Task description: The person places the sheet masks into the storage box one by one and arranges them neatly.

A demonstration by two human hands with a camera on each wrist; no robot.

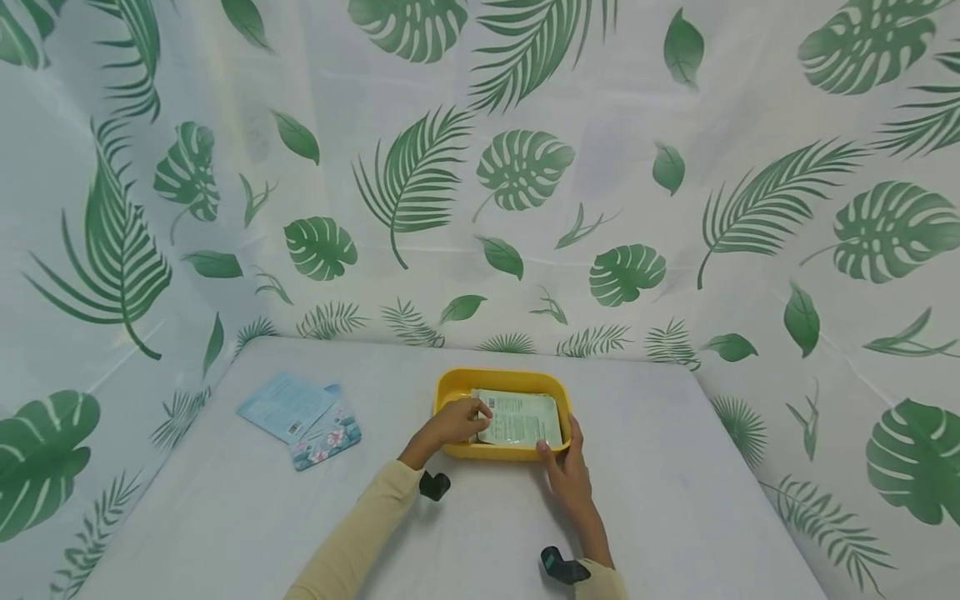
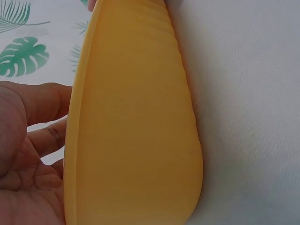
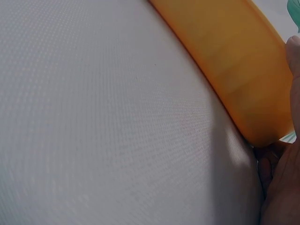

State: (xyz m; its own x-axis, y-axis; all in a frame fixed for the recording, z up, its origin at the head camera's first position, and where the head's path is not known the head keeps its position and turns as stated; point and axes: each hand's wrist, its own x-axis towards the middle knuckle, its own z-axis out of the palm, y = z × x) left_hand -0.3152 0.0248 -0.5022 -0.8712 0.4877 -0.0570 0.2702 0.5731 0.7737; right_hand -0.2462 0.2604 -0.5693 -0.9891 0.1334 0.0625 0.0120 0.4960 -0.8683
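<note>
A yellow bin stands on the white table, with a pale green flat packet lying inside it. My left hand reaches over the bin's near left rim, its fingers bent at the packet's left end. In the left wrist view the bin's wall hides the fingertips of the left hand, so a pinch cannot be made out. At the near right corner my right hand grips the bin, thumb at the rim and fingers round the outside. The right wrist view shows this hand against the bin's corner.
Left of the bin, a light blue flat packet partly overlaps a floral-printed one on the white table. A leaf-printed white curtain rises behind the table and along both sides.
</note>
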